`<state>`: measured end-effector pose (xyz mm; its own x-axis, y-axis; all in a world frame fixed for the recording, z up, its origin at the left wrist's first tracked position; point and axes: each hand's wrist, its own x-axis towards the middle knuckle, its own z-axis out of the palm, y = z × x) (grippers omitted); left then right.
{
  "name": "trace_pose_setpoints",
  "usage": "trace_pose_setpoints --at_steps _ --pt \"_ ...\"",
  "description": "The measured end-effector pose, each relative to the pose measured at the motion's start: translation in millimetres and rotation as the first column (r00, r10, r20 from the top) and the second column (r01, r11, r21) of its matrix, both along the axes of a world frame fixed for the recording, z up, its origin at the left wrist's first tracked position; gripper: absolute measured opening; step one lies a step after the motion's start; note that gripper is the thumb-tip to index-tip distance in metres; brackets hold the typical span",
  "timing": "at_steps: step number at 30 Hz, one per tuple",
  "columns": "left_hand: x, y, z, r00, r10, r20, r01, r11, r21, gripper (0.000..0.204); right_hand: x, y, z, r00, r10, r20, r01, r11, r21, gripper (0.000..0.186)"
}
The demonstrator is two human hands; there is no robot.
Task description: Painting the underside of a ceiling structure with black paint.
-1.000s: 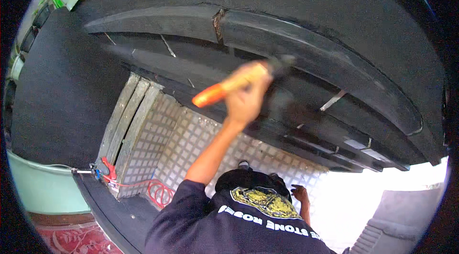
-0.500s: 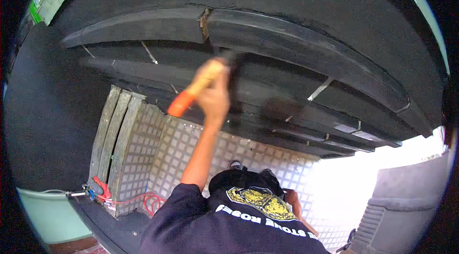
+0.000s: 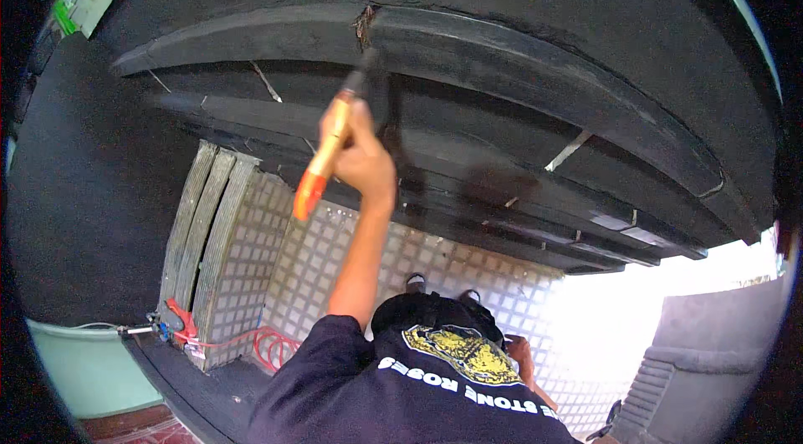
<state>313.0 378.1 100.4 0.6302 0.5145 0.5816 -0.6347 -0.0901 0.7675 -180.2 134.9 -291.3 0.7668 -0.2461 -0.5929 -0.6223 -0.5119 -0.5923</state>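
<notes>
My left hand (image 3: 364, 161) is raised and closed round the yellow handle of a paintbrush (image 3: 335, 139), whose end is orange-red. Its dark bristles point up at a black board wall (image 3: 502, 68), just under a rough brown joint (image 3: 363, 24) in the top rail. Whether the bristle tips touch the wall is hard to tell, as they are dark and slightly blurred. Down beside my waist, my right hand (image 3: 520, 354) is partly hidden by my shirt, and its fingers do not show clearly.
Pale strips (image 3: 569, 150) cross the black boards. Weathered grey planks (image 3: 196, 227) stand at left, beside a red tool (image 3: 180, 318) and a coiled red hose (image 3: 272, 348). Below are patterned tiles (image 3: 318, 268). A pale green container (image 3: 92, 369) is lower left; a dark grey ribbed object (image 3: 711, 360) is lower right.
My left hand has shifted slightly left and down, and the brush has turned more upright, its bristles now nearer the brown joint. My feet show more below. My right hand stays by my waist.
</notes>
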Motion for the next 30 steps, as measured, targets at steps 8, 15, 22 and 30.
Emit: trace_pose_setpoints --at_steps 8,15,22,30 --pt "-13.0 -8.3 13.3 0.997 0.077 0.009 -0.078 0.99 0.12 0.015 -4.6 9.3 -7.4 0.987 -0.159 0.013 0.159 0.987 0.018 0.043" --pt "-42.5 -87.7 -31.5 0.88 -0.263 0.396 0.09 0.91 0.404 0.013 -117.2 -8.8 -58.3 0.803 -0.59 0.083 0.468 0.71 0.526 0.04" --pt "23.2 1.3 -8.0 0.991 0.128 -0.051 -0.127 0.992 0.01 0.018 -24.9 1.2 -11.1 0.975 -0.22 0.024 0.219 0.975 0.031 0.04" --pt "-33.8 -88.6 -51.8 0.942 -0.289 0.171 0.282 0.957 0.066 0.015 -64.2 -5.3 -72.6 0.988 -0.152 -0.008 0.15 0.984 -0.092 0.039"
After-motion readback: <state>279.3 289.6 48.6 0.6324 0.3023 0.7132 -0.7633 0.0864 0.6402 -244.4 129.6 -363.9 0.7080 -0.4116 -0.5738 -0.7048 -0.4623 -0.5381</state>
